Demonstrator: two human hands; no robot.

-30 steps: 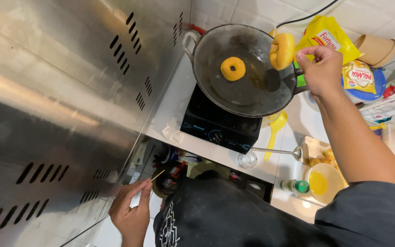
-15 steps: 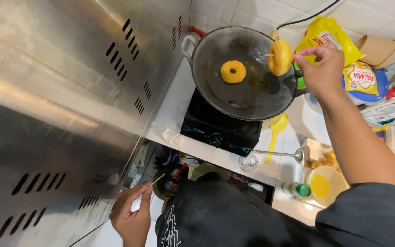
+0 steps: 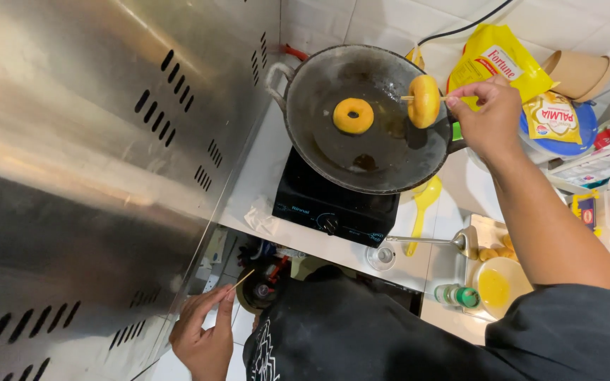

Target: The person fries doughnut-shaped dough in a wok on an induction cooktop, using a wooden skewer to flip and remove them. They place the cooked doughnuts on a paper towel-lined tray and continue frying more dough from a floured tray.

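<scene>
right hand (image 3: 490, 113) pinching skewer (image 3: 418, 98) through doughnut (image 3: 423, 101), left hand (image 3: 202, 331) pinching stick (image 3: 240, 281)

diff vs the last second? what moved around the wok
The right hand tipped the skewered doughnut from hanging at the wok rim to held out over the oil. Unchanged: floating doughnut, left hand with its stick.

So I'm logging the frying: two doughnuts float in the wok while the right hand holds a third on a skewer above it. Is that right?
Not quite. The head view shows only one doughnut floating in the wok. The right hand does hold another doughnut on a skewer above it, so that one is the second, not a third.
</scene>
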